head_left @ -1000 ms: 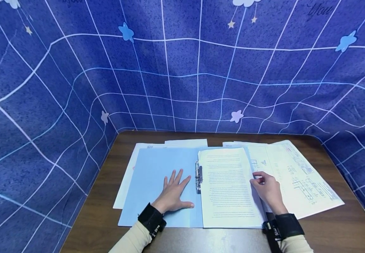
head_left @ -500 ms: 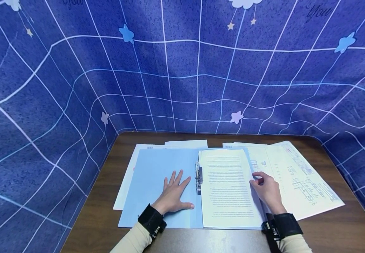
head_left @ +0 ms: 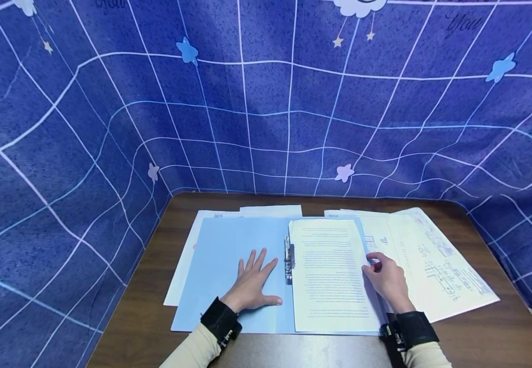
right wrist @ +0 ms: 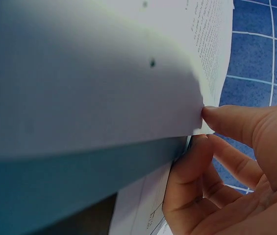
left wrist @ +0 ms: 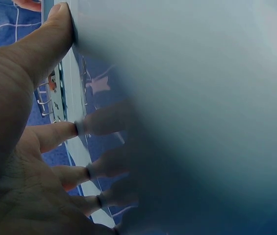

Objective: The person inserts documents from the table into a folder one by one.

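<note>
A light blue folder point(head_left: 224, 240) lies spread flat on the table, a metal clip point(head_left: 288, 260) along its middle. Printed sheets point(head_left: 326, 276) rest on its right half. My left hand point(head_left: 251, 286) rests on the bare left cover, fingers spread and straight. At the right edge of the sheets is my right hand point(head_left: 388, 278). In the right wrist view its thumb point(right wrist: 236, 121) touches the paper's edge from above, with curled fingers below, pinching the edge. How many sheets are between them cannot be told. In the left wrist view the folder surface blurs much of the scene.
Loose papers point(head_left: 183, 271) stick out from under the folder at the left. More sheets with drawings point(head_left: 445, 260) lie at the right, partly beneath the folder and right hand. The brown wooden table point(head_left: 141, 301) meets a blue patterned curtain point(head_left: 266, 122) behind and at the sides.
The head view has tilted slightly. My right fingers have shifted a little at the sheets' edge. The left hand stays in place on the cover.
</note>
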A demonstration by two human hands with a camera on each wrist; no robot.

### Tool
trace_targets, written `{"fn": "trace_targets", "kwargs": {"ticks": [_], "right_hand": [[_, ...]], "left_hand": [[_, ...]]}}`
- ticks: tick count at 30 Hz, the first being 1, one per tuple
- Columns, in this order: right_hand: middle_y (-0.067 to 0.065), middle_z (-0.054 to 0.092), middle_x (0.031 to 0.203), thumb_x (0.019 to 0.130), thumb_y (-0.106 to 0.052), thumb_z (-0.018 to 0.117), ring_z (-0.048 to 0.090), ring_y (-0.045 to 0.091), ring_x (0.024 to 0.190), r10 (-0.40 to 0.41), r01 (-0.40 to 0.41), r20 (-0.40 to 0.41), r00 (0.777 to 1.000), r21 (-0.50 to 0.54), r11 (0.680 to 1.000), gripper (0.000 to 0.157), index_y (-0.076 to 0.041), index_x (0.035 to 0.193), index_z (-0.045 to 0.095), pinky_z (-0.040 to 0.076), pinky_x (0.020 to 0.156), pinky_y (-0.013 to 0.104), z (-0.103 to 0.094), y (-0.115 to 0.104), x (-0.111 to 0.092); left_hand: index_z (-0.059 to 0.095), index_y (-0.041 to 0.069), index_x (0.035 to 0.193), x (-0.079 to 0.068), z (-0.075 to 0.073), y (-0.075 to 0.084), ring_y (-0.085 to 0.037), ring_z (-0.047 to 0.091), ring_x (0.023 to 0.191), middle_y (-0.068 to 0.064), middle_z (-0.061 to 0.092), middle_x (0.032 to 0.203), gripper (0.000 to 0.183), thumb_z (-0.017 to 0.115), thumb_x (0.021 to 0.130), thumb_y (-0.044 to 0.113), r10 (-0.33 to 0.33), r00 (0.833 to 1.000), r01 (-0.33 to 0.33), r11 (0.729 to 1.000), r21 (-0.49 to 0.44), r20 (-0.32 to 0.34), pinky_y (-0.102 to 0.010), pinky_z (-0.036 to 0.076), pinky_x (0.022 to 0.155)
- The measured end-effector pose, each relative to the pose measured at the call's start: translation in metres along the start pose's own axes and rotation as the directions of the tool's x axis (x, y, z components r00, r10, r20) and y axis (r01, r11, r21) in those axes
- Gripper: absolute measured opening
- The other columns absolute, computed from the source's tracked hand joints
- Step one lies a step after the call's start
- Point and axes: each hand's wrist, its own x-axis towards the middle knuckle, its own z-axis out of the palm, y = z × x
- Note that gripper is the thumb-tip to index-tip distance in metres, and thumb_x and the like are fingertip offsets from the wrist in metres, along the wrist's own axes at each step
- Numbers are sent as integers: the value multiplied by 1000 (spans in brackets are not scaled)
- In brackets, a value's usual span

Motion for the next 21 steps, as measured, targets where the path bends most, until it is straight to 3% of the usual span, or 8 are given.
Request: {"fn": "trace_targets", "kwargs": {"ticks": [21], "right_hand": [[10, 67, 84, 91, -14, 75, 58, 22, 69, 10, -10, -14, 1000, -38, 999, 39, -1, 127, 66, 38, 57, 33, 0, -6, -3]], "left_hand": [[43, 13, 157, -1, -1, -1, -48, 8, 155, -22, 19, 169, 103, 85, 76, 60, 4, 1000, -4, 1000, -10, 11, -74, 7, 118]]}}
